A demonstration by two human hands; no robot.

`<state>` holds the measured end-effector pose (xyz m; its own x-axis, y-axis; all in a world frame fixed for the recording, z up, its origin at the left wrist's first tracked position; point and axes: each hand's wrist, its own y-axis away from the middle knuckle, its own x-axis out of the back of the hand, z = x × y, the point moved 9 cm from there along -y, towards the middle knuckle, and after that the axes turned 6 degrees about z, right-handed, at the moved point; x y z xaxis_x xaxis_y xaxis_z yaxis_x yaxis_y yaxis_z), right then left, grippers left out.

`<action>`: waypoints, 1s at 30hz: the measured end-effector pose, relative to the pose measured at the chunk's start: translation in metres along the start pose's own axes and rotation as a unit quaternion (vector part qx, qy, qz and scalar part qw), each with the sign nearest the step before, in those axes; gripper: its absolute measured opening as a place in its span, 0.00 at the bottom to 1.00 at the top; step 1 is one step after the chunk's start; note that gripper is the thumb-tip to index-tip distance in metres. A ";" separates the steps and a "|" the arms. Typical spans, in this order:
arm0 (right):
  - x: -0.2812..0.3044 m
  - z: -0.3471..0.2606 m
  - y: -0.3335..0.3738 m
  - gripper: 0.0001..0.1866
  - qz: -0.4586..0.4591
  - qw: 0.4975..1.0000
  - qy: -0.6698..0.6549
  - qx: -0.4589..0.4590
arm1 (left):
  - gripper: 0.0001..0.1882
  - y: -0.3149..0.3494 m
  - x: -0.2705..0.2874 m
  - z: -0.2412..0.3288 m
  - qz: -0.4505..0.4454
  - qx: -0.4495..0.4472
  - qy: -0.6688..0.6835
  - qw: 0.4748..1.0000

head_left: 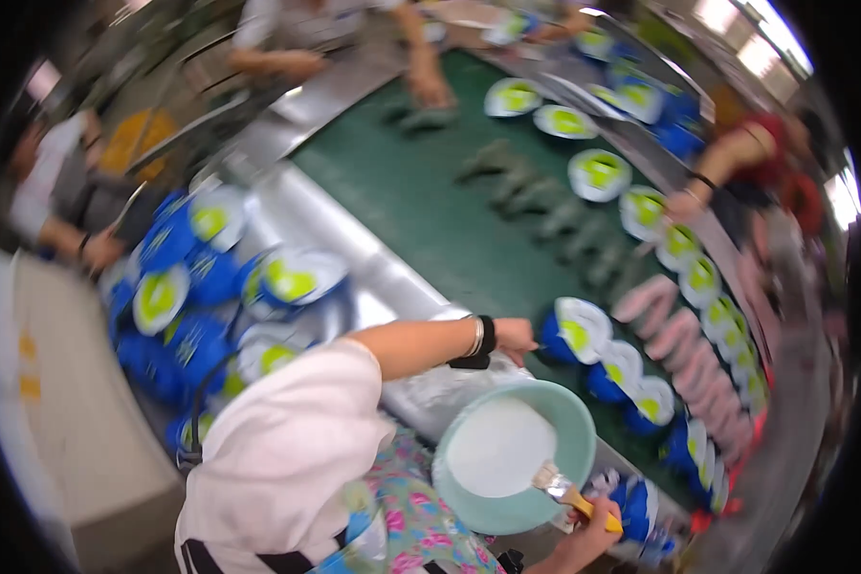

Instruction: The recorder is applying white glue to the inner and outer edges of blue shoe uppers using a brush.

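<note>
My right hand (595, 528) is closed round the yellow handle of a paintbrush (562, 486). Its pale bristles are over a mint-green basin (584, 426) of white liquid (499, 448), at the basin's right side. Beyond the basin my left hand (517, 338) has its fingers drawn together, close beside a rounded blue and white piece with a lime-green patch (576, 331). Blur hides whether the fingers touch that piece or hold anything. Similar pieces (624, 365) continue in a row from it toward the lower right.
A green conveyor belt (402, 206) carries rows of wavy grey (555, 215) and pink pieces (684, 368). More blue and white pieces (187, 277) are heaped at left. Co-workers' hands (430, 84) reach in from the far side and right (684, 206); another person sits at far left.
</note>
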<state>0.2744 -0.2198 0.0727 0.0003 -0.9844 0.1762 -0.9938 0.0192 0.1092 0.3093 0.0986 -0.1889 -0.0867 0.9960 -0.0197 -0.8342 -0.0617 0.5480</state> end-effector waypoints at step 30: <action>-0.158 -0.067 0.142 0.21 -0.346 0.812 0.273 0.383 | 0.33 0.338 -0.017 0.085 0.060 -0.075 0.441 0.892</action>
<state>0.1405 -0.0500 0.1259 0.4294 -0.4843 0.7622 -0.5118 -0.8259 -0.2364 0.0757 0.0668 0.0678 -0.5204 0.5477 -0.6551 -0.8476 -0.2381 0.4742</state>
